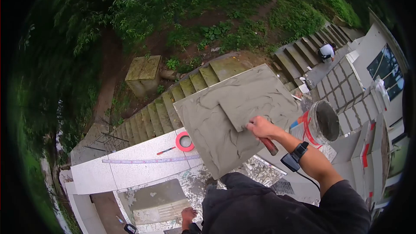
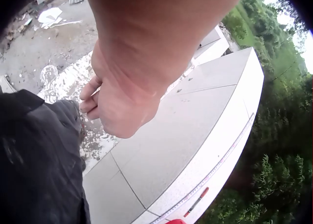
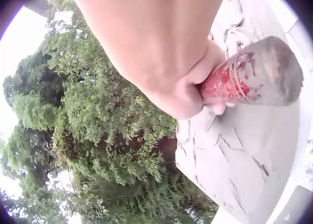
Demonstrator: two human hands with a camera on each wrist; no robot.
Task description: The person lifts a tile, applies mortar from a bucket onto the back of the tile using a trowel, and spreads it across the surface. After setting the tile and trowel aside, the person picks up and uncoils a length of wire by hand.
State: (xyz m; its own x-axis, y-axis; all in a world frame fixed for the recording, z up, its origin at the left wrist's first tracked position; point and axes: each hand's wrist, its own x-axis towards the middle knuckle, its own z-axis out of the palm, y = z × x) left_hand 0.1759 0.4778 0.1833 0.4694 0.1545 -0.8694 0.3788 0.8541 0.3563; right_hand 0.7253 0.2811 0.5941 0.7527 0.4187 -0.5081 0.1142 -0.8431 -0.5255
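**A:** What is the right hand (image 1: 259,127) doing?

**B:** It grips the red handle (image 3: 226,82) of a trowel (image 1: 253,106), fingers wrapped round it. The handle end is smeared grey. The flat blade lies against the mortar-covered face of a big square tile (image 1: 216,134).

**A:** And where is the tile?

**B:** Tilted up in front of the person, its lower edge down by their dark trousers (image 1: 242,203), its coated face turned to the camera. The grey layer shows curved spreading marks. In the right wrist view the tile sits just under the fist, with trees behind.

**A:** The left hand (image 2: 115,104)?

**B:** Low at the person's side, next to the trousers. In the left wrist view the fingers are curled in loosely; nothing shows in them. I cannot tell whether they touch the tile's edge.

**A:** What lies around?

**B:** A pale stone ledge (image 1: 130,160) below the tile, carrying a tape measure (image 1: 149,161) stretched along it, a red pencil (image 1: 166,150) and a roll of red tape (image 1: 185,141). To the right of the wrist stands a bucket (image 1: 323,123) with a red band. Mossy steps (image 1: 173,104) drop away behind the ledge towards green undergrowth. Further right, a second flight of steps has another person (image 1: 326,52) crouched on it.
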